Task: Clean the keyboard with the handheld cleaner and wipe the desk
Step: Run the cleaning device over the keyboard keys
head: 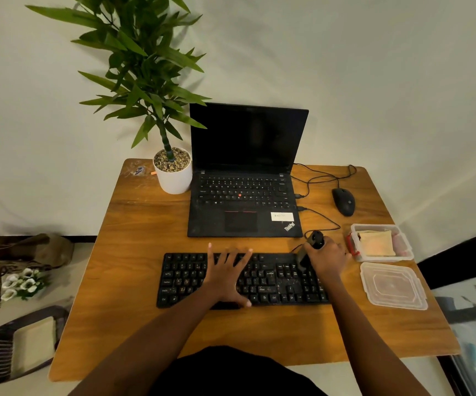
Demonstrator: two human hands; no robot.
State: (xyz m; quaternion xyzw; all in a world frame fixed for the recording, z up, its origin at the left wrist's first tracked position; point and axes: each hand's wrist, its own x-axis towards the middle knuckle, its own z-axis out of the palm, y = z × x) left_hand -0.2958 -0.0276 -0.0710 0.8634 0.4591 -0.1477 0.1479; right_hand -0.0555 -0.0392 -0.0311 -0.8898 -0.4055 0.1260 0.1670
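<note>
**Head view.** The right hand is curled round the black cleaner. The cleaner's lower end slants down and meets the far right part of the keyboard, just left of the grip.

The left hand lies flat on the keys, well to the left of the grip. Its fingers are straight and spread and hold nothing.

The keyboard lies across the desk, running leftward from beneath the grip. Pale specks show on several keys.

- **Box:** just right of the grip stands an open box with a folded yellow cloth inside.
- **Lid:** the lid lies flat on the desk, right of the grip and nearer the person than the box.
- **Laptop:** the laptop stands open with a dark screen, beyond the grip and to its left.
- **Mouse:** the mouse lies beyond the grip and slightly right, and its cable runs toward the laptop's side.
- **Plant:** the potted plant stands far left of the grip at the laptop's far left corner. Whether pot and laptop touch cannot be told.
</note>
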